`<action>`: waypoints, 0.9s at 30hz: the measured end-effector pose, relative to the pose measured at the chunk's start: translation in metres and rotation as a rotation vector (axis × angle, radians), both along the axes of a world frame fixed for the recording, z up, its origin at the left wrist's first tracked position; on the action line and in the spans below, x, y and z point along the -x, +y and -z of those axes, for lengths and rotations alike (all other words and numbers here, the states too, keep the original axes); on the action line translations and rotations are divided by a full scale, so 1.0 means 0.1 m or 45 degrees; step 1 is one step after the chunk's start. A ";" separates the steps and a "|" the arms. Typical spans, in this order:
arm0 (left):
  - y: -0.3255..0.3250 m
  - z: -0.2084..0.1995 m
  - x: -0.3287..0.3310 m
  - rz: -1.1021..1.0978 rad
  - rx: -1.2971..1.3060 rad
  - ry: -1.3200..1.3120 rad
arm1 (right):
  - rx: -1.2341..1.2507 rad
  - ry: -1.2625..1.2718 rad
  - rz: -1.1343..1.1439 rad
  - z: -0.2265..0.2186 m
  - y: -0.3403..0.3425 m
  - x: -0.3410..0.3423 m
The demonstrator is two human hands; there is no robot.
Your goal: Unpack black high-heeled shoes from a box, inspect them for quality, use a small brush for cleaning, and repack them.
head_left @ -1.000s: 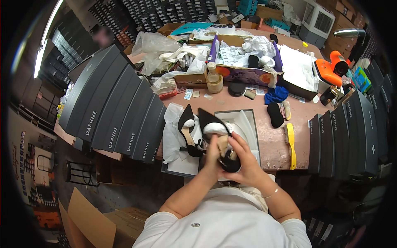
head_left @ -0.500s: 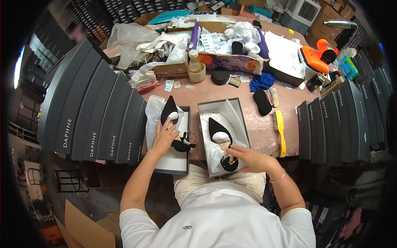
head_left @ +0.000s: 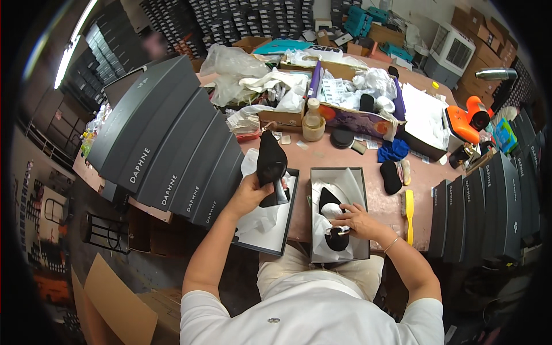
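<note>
The left grip [head_left: 250,196] pinches one black shoe [head_left: 271,158] above a shallow box lid [head_left: 275,241] containing white paper [head_left: 259,223]. To its right, the right grip [head_left: 355,223] touches a second shoe [head_left: 337,240] (pinching or merely resting, I cannot tell), inside one paper-lined box [head_left: 311,230]. Right of that grip, one yellow brush [head_left: 409,215] lies on the bench [head_left: 375,192].

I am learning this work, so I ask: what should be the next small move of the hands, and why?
Probably the left hand should bring its raised black shoe over to the right-hand open box, because a similar-looking shoe lies there with white paper, the right hand resting at it.
</note>
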State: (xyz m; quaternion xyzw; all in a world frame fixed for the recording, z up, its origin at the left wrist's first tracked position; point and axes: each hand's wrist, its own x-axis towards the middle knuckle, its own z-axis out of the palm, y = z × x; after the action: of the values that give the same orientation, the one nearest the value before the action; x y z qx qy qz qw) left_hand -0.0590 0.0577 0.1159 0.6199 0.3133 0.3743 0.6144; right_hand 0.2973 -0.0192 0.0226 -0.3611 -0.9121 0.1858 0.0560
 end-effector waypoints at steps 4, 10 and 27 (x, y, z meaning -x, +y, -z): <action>-0.14 0.04 -0.15 -0.048 -0.061 -0.180 | 0.282 0.657 0.262 -0.17 0.09 -0.02; -0.38 -0.31 -0.30 0.056 0.139 -0.168 | 0.456 1.355 0.729 -1.32 -0.01 0.08; -0.74 0.08 -0.80 0.069 1.298 -0.628 | 1.763 2.027 0.823 -0.64 -0.40 0.64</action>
State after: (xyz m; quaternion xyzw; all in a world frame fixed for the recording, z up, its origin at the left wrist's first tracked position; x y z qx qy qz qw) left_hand 0.0207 -0.0165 0.1082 0.1467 0.2854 0.2935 0.9005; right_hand 0.2329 -0.0590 0.0862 -0.3130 -0.1767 0.8125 0.4590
